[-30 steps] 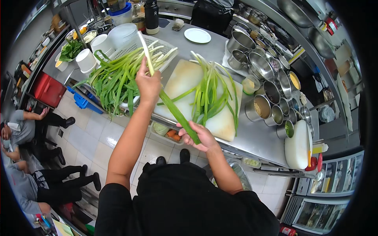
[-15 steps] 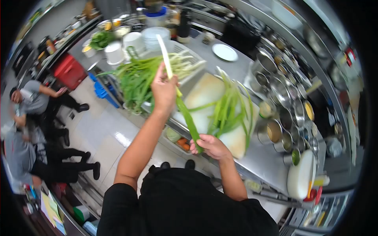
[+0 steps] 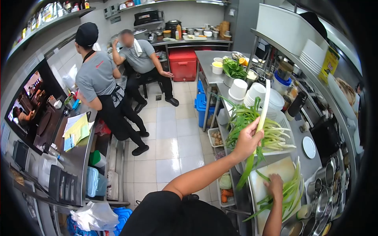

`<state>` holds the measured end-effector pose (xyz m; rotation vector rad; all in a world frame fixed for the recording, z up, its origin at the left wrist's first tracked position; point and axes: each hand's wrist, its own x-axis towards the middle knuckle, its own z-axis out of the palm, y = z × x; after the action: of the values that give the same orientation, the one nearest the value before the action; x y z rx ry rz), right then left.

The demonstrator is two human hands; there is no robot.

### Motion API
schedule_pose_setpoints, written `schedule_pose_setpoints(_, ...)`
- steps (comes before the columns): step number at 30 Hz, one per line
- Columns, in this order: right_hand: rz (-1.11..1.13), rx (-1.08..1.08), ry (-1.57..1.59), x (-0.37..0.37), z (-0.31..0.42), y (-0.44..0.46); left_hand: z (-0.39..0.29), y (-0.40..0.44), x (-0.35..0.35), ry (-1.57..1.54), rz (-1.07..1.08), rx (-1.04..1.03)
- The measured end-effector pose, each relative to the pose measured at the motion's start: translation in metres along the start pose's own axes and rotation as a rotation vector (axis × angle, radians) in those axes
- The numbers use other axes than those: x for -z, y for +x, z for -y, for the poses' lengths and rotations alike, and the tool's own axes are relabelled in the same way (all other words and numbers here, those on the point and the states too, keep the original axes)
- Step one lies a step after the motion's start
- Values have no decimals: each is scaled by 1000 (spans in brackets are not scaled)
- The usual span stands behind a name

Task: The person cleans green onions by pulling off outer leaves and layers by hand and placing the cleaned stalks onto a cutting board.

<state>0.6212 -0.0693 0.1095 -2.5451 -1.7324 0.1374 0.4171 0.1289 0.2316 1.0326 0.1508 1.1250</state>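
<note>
Spring onion stalk: the long stalk point(image 3: 265, 101) is in the person's left hand point(image 3: 251, 138), raised over the counter's edge, white end up and green leaves hanging below the fist.
Left hand: fingers closed around the stalk.
Right hand: well apart from the left, this hand point(image 3: 274, 185) is down at the white cutting board point(image 3: 277, 169), beside loose spring onions point(image 3: 293, 188); whether it grips a leaf, I cannot tell.
Basket: a pale plastic basket point(image 3: 289, 138) full of more spring onions point(image 3: 272, 135) sits behind the left hand, which partly blocks the view of it.
Counter: on the metal counter point(image 3: 310, 166) are a white plate point(image 3: 309, 147), metal pots point(image 3: 325, 200), stacked white tubs point(image 3: 238, 89) and a dark bottle point(image 3: 297, 104).
Below the counter: cabbage point(image 3: 225, 181) and carrots point(image 3: 225, 193) in a crate.
Across the floor: two people in grey shirts, one standing, one seated, well clear of the hands.
Stalk's look: slim, smooth white shaft, turning yellowish near the grip, then flat, bright green leaves.
</note>
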Motion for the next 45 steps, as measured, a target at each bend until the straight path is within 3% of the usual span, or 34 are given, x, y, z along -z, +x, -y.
schedule_pose_setpoints(3,-169,-53,-23,-27,-11,-19,-18,-1,15,4,30,84)
schedule_pose_setpoints(9,-220,-75,-96,-38,-36,-47,-27,4,34,-155,148,190)
schedule_pose_setpoints(11,-200,-103,-80,-33,-40,-60,-26,5,36,-177,169,228)
schedule_pose_setpoints(13,-177,-136,-63,-33,-48,-73,-25,4,37,14,270,243)
schedule_pose_setpoints(20,-47,-155,26,-37,-96,-106,-9,14,30,21,371,234)
schedule_pose_setpoints(23,-37,-92,112,-18,-69,-111,0,18,31,-46,364,246)
schedule_pose_setpoints(26,-159,-198,54,-12,-36,-113,1,18,34,-50,395,258)
schedule_pose_setpoints(28,-390,-240,243,-5,-9,-109,-3,14,35,-3,412,280)
schedule_pose_setpoints(29,-386,-244,245,-6,2,-107,-2,11,37,-4,410,286)
schedule_pose_setpoints(31,-225,-499,670,-12,23,-99,2,5,39,101,412,234)
schedule_pose_setpoints(32,-224,-500,670,-16,41,-95,6,1,41,100,412,235)
schedule_pose_setpoints(36,-456,-258,1207,-29,127,-74,25,-25,44,222,377,268)
schedule_pose_setpoints(37,-441,-294,1360,-20,150,-68,28,-31,45,254,377,282)
schedule_pose_setpoints(40,-299,-130,1517,-9,184,-55,31,-44,46,336,354,280)
schedule_pose_setpoints(42,-287,-74,1356,-13,198,-51,35,-49,45,366,231,229)
schedule_pose_setpoints(45,-330,-164,1399,-7,217,-38,44,-51,52,322,100,209)
